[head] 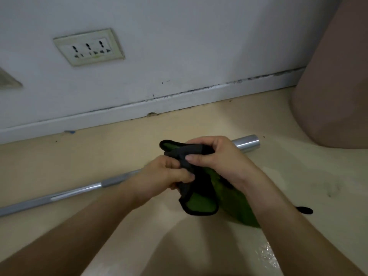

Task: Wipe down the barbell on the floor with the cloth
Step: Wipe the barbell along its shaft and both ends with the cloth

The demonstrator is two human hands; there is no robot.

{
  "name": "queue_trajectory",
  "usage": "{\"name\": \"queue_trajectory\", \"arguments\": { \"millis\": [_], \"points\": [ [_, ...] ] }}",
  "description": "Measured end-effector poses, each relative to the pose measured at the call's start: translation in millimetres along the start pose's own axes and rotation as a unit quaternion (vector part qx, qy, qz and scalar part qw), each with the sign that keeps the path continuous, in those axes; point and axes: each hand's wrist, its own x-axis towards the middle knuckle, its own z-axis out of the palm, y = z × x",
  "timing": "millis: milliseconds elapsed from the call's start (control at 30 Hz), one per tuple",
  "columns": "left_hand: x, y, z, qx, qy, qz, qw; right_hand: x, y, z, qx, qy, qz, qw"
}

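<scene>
Hands bunching a cloth above the barbell.
Left hand and right hand have fingers clamped on the green and black cloth; the silver barbell lies on the floor just behind those fingers.

no readable txt, no labels or nos. on wall socket, barbell, cloth

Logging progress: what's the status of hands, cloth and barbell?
Left hand and right hand both gripping the cloth, bunched above the floor. Barbell flat on the floor along the wall, cloth not visibly on it. Nothing blocking it.
</scene>
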Motion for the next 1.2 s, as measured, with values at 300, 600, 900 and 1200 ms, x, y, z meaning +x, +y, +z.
{"name": "queue_trajectory", "arguments": {
  "millis": [300, 600, 900, 1200],
  "points": [
    [-131, 40, -138, 0.169, 0.161, -0.102, 0.967, 48, -36, 61, -0.476, -0.092, -0.088, 0.87],
    [-256, -39, -251, 0.433, 0.397, -0.137, 0.798, 31, -108, 207, -0.396, -0.249, -0.123, 0.876],
    [-362, -196, -340, 0.097, 0.344, -0.167, 0.919, 56, -77, 416, -0.447, -0.334, -0.024, 0.829],
    [-378, -312, -402, 0.426, -0.025, -0.252, 0.869, 97, -25, 533, -0.41, -0.181, 0.179, 0.876]
  ]
}}
